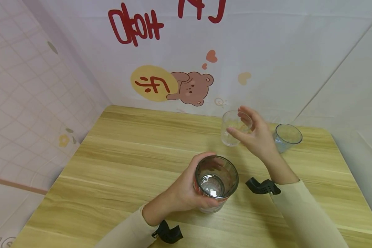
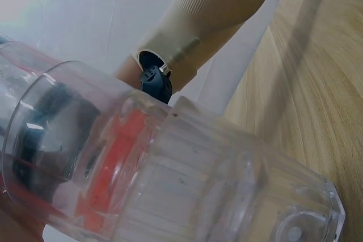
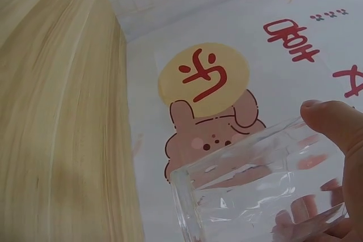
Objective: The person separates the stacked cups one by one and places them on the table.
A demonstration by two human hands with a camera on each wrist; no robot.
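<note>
Left hand (image 1: pixel 187 193) grips dark-rimmed cup (image 1: pixel 215 179), mouth up — right hand (image 1: pixel 258 137), thumb and fingers round clear cup (image 1: pixel 229 122), holds it beyond, slightly right.

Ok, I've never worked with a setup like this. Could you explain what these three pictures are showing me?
There is no machine here: these are a person's two bare hands. The wide picture comes from a camera worn on the head, looking forward and down. The two close ones come from cameras on the wrists, each looking at that hand's work.

The left hand grips a dark-rimmed cup with red markings. The right hand holds a clear cup. A blue-tinted cup stands on the wooden table, to the right of that hand. Behind is a white wall with a cartoon bear.
</note>
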